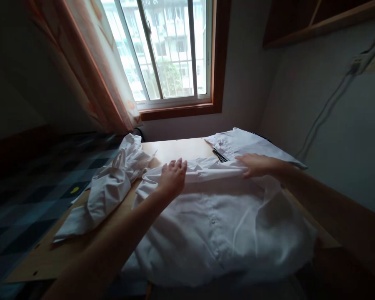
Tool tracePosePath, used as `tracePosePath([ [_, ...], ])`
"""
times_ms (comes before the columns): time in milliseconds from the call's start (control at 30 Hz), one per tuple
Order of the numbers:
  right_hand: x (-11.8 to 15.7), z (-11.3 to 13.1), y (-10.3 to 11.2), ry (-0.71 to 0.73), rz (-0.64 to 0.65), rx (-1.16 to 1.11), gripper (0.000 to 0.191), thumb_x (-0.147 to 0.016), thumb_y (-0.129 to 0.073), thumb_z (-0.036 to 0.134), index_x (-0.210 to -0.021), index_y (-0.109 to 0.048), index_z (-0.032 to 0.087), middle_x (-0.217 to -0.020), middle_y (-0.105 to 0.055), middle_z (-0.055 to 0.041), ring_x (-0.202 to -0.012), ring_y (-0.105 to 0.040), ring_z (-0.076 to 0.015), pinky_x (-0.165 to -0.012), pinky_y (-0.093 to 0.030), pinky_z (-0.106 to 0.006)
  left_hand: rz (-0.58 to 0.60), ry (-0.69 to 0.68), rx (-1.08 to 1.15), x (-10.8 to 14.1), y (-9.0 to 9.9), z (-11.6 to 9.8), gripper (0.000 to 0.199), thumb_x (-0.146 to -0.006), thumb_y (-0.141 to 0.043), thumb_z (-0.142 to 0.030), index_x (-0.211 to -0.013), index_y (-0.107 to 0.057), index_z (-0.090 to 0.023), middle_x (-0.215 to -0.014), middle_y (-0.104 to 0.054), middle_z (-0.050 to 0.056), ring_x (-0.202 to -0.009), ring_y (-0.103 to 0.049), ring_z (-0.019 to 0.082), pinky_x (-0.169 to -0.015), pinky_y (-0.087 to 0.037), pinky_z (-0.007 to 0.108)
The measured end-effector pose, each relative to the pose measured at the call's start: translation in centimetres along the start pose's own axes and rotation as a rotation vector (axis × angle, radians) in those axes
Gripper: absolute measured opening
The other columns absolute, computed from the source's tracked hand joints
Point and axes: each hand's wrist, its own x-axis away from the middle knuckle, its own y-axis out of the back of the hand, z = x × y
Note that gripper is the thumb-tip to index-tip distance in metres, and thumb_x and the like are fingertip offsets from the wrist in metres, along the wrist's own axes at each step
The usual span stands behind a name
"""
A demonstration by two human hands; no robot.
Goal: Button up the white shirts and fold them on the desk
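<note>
Two more white garments flank the spread shirt on the board.

No readable text, label, brand, number or sign.
Small marks at the top edge of the frame, left of centre, show against the window, too blurred to read; a small yellow patch on the dark checked cloth, left of the frame, is too indistinct to make out as lettering.
</note>
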Motion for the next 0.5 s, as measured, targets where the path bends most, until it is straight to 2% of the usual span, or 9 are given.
tracePosePath([
  [67,-0.7,2.7,-1.0,0.016,0.053,0.156,0.055,-0.07,-0.072,0.023,-0.124,-0.064,0.021,-0.128,-0.063,-0.0154,-0.115,-0.057,-0.0336,-0.093,-0.047,-0.042,0.026,-0.067,0.068,-2.0,-1.0,-1.6,0.039,-0.087,-0.047,-0.013,-0.122,-0.064,-0.014,-0.131,-0.06,0.018,-0.121,-0.054,0.032,-0.102,-0.041,0.048],
  [100,-1.3,4.1,-1.7,0.047,0.034,0.191,0.051,-0.077,-0.063,0.018,-0.128,-0.061,0.021,-0.133,-0.06,-0.0147,-0.119,-0.055,-0.0323,-0.096,-0.045,-0.042,0.026,-0.08,0.086,-3.0,-1.5,-2.0,0.033,-0.087,-0.05,-0.016,-0.115,-0.067,-0.014,-0.123,-0.064,0.017,-0.116,-0.056,0.031,-0.099,-0.043,0.046],
  [167,-2.6,6.6,-3.5,0.135,0.017,0.2,0.043,-0.084,-0.049,0.011,-0.125,-0.063,0.019,-0.13,-0.062,-0.0134,-0.116,-0.059,-0.0275,-0.096,-0.045,-0.036,-0.012,-0.066,0.117,-4.6,-3.0,-2.2,0.031,-0.086,-0.053,-0.016,-0.113,-0.067,-0.013,-0.115,-0.067,0.016,-0.111,-0.057,0.03,-0.097,-0.045,0.045],
  [233,-4.0,8.2,-5.8,0.135,0.036,0.169,0.039,-0.087,-0.044,0.01,-0.118,-0.067,0.019,-0.123,-0.065,-0.0118,-0.107,-0.063,-0.0241,-0.091,-0.047,-0.033,-0.083,-0.02,0.168,-5.5,-5.0,-1.5,0.036,-0.086,-0.051,-0.012,-0.119,-0.064,-0.013,-0.12,-0.066,0.015,-0.114,-0.056,0.029,-0.1,-0.044,0.044],
  [300,-5.3,8.7,-8.0,0.078,0.014,0.132,0.038,-0.09,-0.042,0.012,-0.12,-0.065,0.019,-0.122,-0.065,-0.0115,-0.105,-0.064,-0.0227,-0.09,-0.047,-0.031,-0.144,-0.004,0.239,-5.8,-7.1,-0.5,0.04,-0.088,-0.048,-0.014,-0.126,-0.061,-0.014,-0.13,-0.062,0.013,-0.123,-0.051,0.028,-0.108,-0.038,0.044],
  [367,-6.4,8.4,-10.1,0.048,-0.044,0.09,0.041,-0.093,-0.041,0.015,-0.129,-0.059,0.019,-0.13,-0.061,-0.0115,-0.111,-0.062,-0.0228,-0.092,-0.047,-0.031,-0.16,-0.023,0.296,-5.8,-8.8,0.5,0.043,-0.089,-0.049,-0.016,-0.131,-0.058,-0.015,-0.137,-0.059,0.01,-0.132,-0.044,0.027,-0.114,-0.032,0.044],
  [500,-7.4,7.3,-12.5,0.053,-0.091,0.042,0.046,-0.094,-0.041,0.018,-0.138,-0.052,0.021,-0.141,-0.053,-0.0107,-0.116,-0.059,-0.0238,-0.095,-0.046,-0.033,-0.119,-0.092,0.336,-6.1,-10.4,1.2,0.049,-0.087,-0.049,-0.014,-0.136,-0.054,-0.016,-0.141,-0.057,0.007,-0.138,-0.039,0.025,-0.118,-0.028,0.043],
])
